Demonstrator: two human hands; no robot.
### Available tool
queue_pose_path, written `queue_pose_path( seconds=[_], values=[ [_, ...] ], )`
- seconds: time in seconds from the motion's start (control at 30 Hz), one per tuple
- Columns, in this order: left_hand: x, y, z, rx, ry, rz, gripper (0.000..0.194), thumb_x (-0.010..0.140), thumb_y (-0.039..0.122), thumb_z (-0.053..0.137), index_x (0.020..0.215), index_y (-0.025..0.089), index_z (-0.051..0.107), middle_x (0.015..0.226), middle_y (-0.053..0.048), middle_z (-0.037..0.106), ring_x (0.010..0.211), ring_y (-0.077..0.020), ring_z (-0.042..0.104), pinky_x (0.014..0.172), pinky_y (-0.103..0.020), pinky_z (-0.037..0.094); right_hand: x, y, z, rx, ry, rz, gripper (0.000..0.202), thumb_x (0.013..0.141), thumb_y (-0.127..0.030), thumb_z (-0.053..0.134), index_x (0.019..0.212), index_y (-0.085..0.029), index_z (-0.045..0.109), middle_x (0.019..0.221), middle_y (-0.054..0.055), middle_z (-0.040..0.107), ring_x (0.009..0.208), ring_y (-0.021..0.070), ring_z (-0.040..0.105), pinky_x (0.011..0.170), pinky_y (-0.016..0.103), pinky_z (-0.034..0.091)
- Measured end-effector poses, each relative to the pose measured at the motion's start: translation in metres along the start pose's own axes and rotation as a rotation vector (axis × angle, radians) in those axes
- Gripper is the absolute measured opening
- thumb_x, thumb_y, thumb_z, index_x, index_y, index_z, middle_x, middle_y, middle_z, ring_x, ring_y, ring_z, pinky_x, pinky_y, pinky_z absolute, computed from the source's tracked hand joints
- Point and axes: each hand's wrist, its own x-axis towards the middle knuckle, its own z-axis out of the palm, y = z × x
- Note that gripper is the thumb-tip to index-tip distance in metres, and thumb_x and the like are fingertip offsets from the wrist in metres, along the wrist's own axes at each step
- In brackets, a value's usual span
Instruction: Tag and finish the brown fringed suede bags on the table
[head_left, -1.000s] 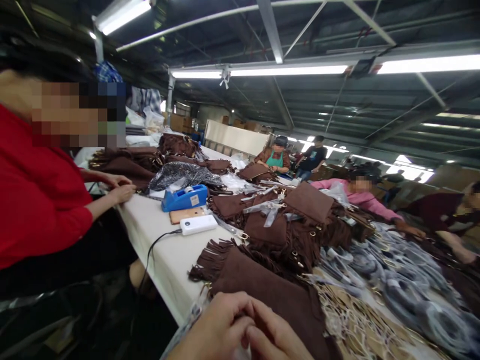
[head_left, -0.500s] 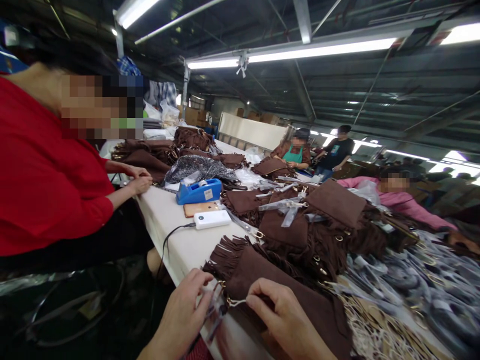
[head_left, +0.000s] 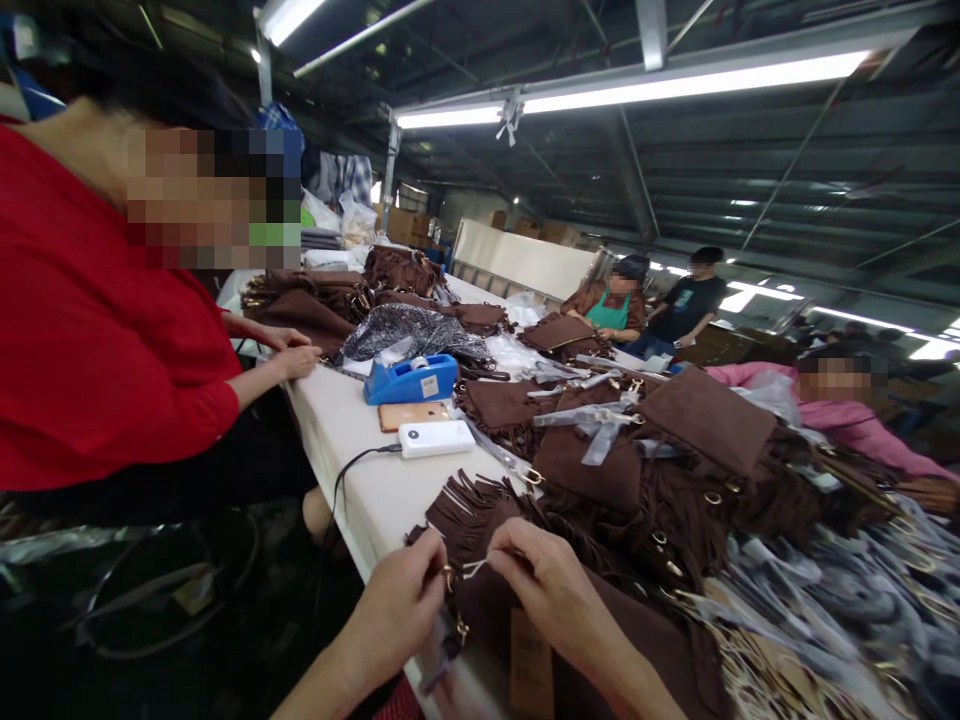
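Note:
A brown fringed bag (head_left: 630,610) lies at the table's near edge under both hands. My left hand (head_left: 405,595) is closed at the bag's corner, fingers pinched beside a gold metal clasp (head_left: 449,577). A plastic-wrapped strap end (head_left: 439,650) hangs below that hand. My right hand (head_left: 540,575) pinches a thin white string (head_left: 475,569), which stretches toward the clasp. Under the right palm hangs a tan cardboard tag (head_left: 531,665). The fingers partly hide where string and clasp meet.
Brown bags (head_left: 589,460) are piled beyond my hands. A blue tape dispenser (head_left: 412,380), a phone (head_left: 412,415) and a white power bank (head_left: 436,438) lie on the table. Stringed tags (head_left: 772,660) are at right. A person in red (head_left: 97,330) sits at left; others work across the table.
Both hands have risen slightly, and the left fingers have closed in at the clasp. More of the tan tag shows beneath my right hand. The view has shifted a little.

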Motion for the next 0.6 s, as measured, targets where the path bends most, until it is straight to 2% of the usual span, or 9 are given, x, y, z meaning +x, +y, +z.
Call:
queue_pose_path(
  seconds=[0.1,0.2,0.3,0.4,0.47,0.6],
  values=[
    [0.001,-0.002,-0.005,-0.110,-0.021,0.006,0.009,0.081,0.014,0.042,0.076,0.022,0.044,0.070,0.003,0.052,0.070,-0.0156,0.050,0.063,-0.025,0.034,0.004,0.005,0.010,0.194,-0.099,0.131,0.015,0.089,-0.022,0.051,0.074,-0.021,0.055,0.059,-0.003,0.062,0.054,0.0143,0.061,0.055,0.024,0.046],
    [0.005,-0.004,-0.009,-0.147,-0.040,-0.005,0.007,0.083,0.017,0.043,0.078,0.022,0.045,0.072,0.003,0.053,0.070,-0.0159,0.050,0.063,-0.025,0.035,0.006,0.008,0.019,0.387,-0.133,0.216,0.011,0.086,-0.022,0.054,0.075,-0.020,0.054,0.063,-0.001,0.067,0.058,0.0162,0.067,0.055,0.024,0.052],
    [0.009,-0.003,-0.013,-0.177,-0.081,-0.032,0.008,0.081,0.015,0.043,0.078,0.022,0.045,0.069,0.004,0.052,0.067,-0.0154,0.049,0.061,-0.025,0.035,0.007,0.007,0.021,0.416,-0.119,0.185,0.004,0.082,-0.019,0.058,0.078,-0.020,0.057,0.066,-0.002,0.067,0.062,0.0151,0.065,0.058,0.023,0.050],
    [0.011,-0.002,-0.015,-0.220,-0.125,-0.054,0.010,0.078,0.012,0.044,0.080,0.022,0.046,0.066,0.005,0.052,0.065,-0.0152,0.050,0.061,-0.025,0.035,0.009,0.006,0.022,0.299,-0.067,0.086,0.006,0.080,-0.015,0.061,0.076,-0.020,0.059,0.067,-0.004,0.061,0.061,0.0125,0.058,0.058,0.022,0.042],
    [0.012,-0.003,-0.015,-0.233,-0.129,-0.062,0.013,0.077,0.011,0.043,0.083,0.022,0.047,0.065,0.005,0.052,0.065,-0.0154,0.050,0.062,-0.024,0.036,0.009,0.008,0.027,0.266,-0.018,0.046,0.009,0.081,-0.017,0.060,0.073,-0.020,0.057,0.068,-0.004,0.058,0.062,0.0124,0.055,0.059,0.023,0.040],
    [0.013,-0.004,-0.014,-0.211,-0.126,-0.068,0.016,0.076,0.010,0.043,0.085,0.022,0.050,0.067,0.005,0.052,0.065,-0.0151,0.050,0.060,-0.023,0.036,0.005,0.017,0.040,0.363,0.058,0.060,0.018,0.085,-0.024,0.059,0.070,-0.022,0.050,0.069,-0.003,0.059,0.064,0.0135,0.054,0.061,0.024,0.040]
  ],
)
